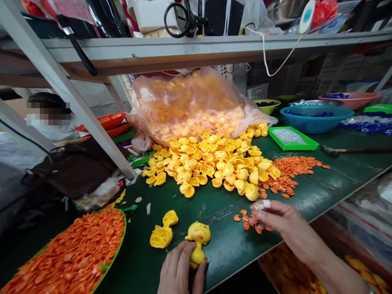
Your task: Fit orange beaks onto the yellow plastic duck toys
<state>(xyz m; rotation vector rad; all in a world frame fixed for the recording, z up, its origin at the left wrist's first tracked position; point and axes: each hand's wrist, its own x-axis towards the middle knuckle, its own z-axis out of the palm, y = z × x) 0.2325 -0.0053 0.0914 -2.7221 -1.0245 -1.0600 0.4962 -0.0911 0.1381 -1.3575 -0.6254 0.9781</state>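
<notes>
My left hand (pixel 180 267) is closed round the lower part of a yellow duck-shaped plastic half shell (pixel 198 234), whose printed face points up. Just left of it lies another yellow half shell (pixel 162 233), hollow side up. Over a few loose orange plastic pieces (pixel 246 220) near the table's edge, my right hand (pixel 272 216) has its thumb and fingers drawn together, with orange pieces at the tips. White tape wraps one of its fingers. Beyond both hands is a big heap of yellow shells (pixel 208 161), with more orange pieces (pixel 289 171) spread at its right side.
An orange-filled tray with a green rim (pixel 125 232) stands at left front. Behind the heap lies a clear plastic bag (pixel 190 106) of shells. At right are a green tray (pixel 294 145), a blue basin (pixel 317 120) and a soldering-iron-like tool (pixel 333 151). A shelf (pixel 196 49) crosses above; a person sits left.
</notes>
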